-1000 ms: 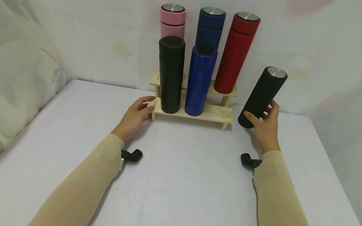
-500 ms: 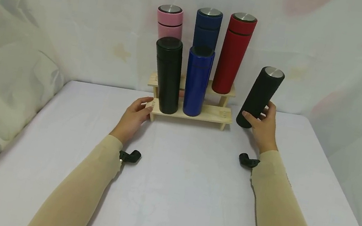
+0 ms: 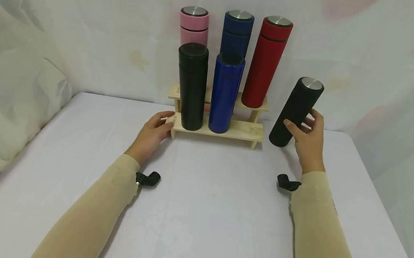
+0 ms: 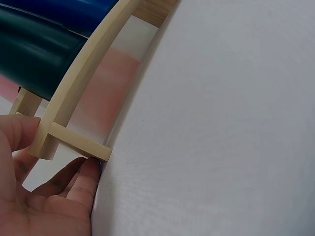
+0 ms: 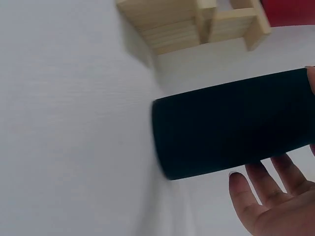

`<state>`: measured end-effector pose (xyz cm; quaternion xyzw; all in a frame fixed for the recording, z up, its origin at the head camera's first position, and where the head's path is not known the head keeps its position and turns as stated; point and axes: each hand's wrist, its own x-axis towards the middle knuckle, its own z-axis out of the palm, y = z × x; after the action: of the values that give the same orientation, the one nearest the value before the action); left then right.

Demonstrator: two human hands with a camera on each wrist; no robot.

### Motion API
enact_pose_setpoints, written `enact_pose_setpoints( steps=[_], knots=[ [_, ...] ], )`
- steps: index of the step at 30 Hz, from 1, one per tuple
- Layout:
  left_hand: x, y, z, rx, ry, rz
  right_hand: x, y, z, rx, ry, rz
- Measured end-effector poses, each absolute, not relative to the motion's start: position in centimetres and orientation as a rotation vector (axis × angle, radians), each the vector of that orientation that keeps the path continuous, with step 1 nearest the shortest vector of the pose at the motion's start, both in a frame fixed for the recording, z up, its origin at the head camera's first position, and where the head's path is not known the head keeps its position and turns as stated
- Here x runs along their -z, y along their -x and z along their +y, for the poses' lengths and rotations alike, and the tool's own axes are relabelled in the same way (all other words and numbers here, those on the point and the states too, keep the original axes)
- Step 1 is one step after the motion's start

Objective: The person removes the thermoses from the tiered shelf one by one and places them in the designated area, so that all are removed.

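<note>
In the head view my left hand (image 3: 152, 134) holds the left end of a two-step wooden stand (image 3: 241, 130). Its thumb is on the end of the lower shelf, and its fingertips (image 4: 89, 169) are at the leg below. To the right of the stand, my right hand (image 3: 309, 138) grips a black thermos (image 3: 295, 111) with a silver lid top, thumb on the near side and fingers round the right. The right wrist view shows the thermos's base close to the white tabletop. A dark green thermos (image 3: 192, 90) and a glossy blue thermos (image 3: 224, 98) stand on the lower shelf.
On the upper shelf are a red thermos (image 3: 266, 66), a navy thermos (image 3: 237, 34) and a pink thermos (image 3: 194, 23), the last two partly hidden by the front row. Patterned cloth (image 3: 126, 21) hangs behind the white table (image 3: 197, 217).
My right hand has shifted slightly upward and right along the black thermos, which itself stays about where it was. The left hand keeps its place on the stand.
</note>
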<state>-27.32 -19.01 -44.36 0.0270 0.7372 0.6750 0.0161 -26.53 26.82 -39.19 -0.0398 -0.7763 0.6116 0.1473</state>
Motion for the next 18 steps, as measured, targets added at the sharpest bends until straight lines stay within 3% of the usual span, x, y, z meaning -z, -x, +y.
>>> enact_pose_setpoints(
  steps=[18],
  knots=[
    [44.0, 27.0, -18.9, -2.071, -0.080, 2.324, 34.2, 24.7, 26.9, -1.831, -0.016, -1.918]
  ],
)
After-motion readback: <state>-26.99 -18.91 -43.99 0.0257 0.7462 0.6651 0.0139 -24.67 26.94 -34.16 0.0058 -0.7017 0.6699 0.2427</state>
